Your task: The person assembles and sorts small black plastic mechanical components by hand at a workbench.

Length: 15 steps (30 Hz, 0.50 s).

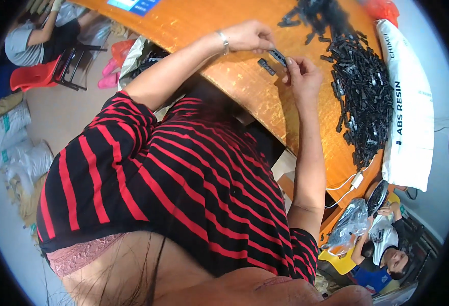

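Between my two hands is a small, long black plastic part [278, 57], held over the orange-brown table [234, 81]. My left hand [250, 38] pinches its far left end with thumb and fingers. My right hand [302, 74] grips the other end, thumb on top. A second black plastic part [266, 66] lies on the table just below the held one, touched by neither hand. To the right of my right hand spreads a big heap of similar black parts [362, 97]. The exact kind of these parts is too small to make out.
A white sack [408, 112] borders the heap on the right. A white cable connector [357, 180] hangs by the table's edge. Another person [385, 239] sits at lower right beside a clear plastic bag [348, 224]. A red chair [38, 75] with a second person stands at upper left.
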Each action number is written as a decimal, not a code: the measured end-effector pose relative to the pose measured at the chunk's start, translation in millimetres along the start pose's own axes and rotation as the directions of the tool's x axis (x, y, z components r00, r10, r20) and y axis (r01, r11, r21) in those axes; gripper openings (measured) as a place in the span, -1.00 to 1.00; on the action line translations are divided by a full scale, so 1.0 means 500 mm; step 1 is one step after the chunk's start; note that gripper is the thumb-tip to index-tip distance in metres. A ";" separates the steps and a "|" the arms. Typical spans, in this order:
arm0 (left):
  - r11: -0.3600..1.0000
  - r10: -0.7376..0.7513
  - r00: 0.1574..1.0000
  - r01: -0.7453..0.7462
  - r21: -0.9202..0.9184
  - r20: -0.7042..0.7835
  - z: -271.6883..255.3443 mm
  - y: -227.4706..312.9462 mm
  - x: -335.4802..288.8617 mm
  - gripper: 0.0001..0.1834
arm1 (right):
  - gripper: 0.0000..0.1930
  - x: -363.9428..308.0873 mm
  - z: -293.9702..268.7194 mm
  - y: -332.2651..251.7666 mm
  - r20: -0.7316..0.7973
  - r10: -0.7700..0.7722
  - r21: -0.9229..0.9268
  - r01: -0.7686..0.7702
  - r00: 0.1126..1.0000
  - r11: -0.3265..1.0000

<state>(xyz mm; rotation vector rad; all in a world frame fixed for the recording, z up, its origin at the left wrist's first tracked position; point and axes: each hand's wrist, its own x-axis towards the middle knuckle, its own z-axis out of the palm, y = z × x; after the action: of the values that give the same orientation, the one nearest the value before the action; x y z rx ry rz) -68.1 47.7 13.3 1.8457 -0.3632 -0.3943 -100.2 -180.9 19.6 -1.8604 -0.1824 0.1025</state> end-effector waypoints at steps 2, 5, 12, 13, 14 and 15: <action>0.998 -0.049 0.995 0.045 -0.049 -0.087 0.011 -0.020 -0.006 -0.79 | -0.88 -0.012 0.011 -0.006 0.045 0.127 0.106 -0.131 0.991 0.986; 0.992 -0.104 0.983 0.090 -0.092 -0.150 0.036 -0.026 -0.017 -0.79 | -0.88 -0.019 0.012 0.014 0.076 0.230 0.148 -0.239 0.970 0.960; 0.991 -0.094 0.971 0.113 0.075 -0.220 0.057 -0.017 -0.031 -0.80 | -0.85 -0.027 0.019 0.036 0.089 0.286 0.128 -0.296 0.954 0.947; 0.991 -0.093 0.970 0.112 0.076 -0.223 0.059 -0.017 -0.032 -0.80 | -0.85 -0.026 0.022 0.038 0.078 0.296 0.112 -0.304 0.952 0.946; 0.983 -0.098 0.964 0.132 0.125 -0.246 0.061 -0.017 -0.033 -0.80 | -0.86 -0.025 0.024 0.040 0.067 0.306 0.095 -0.311 0.950 0.946; 0.973 -0.103 0.956 0.154 0.172 -0.275 0.060 -0.020 -0.033 -0.79 | -0.86 -0.023 0.027 0.041 0.073 0.301 0.094 -0.307 0.951 0.947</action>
<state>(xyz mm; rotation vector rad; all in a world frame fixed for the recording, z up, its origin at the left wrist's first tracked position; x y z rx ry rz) -95.7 32.4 -3.4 2.0877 -0.0991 -0.2014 -112.3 -176.1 -4.2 -1.7702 0.0720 0.3727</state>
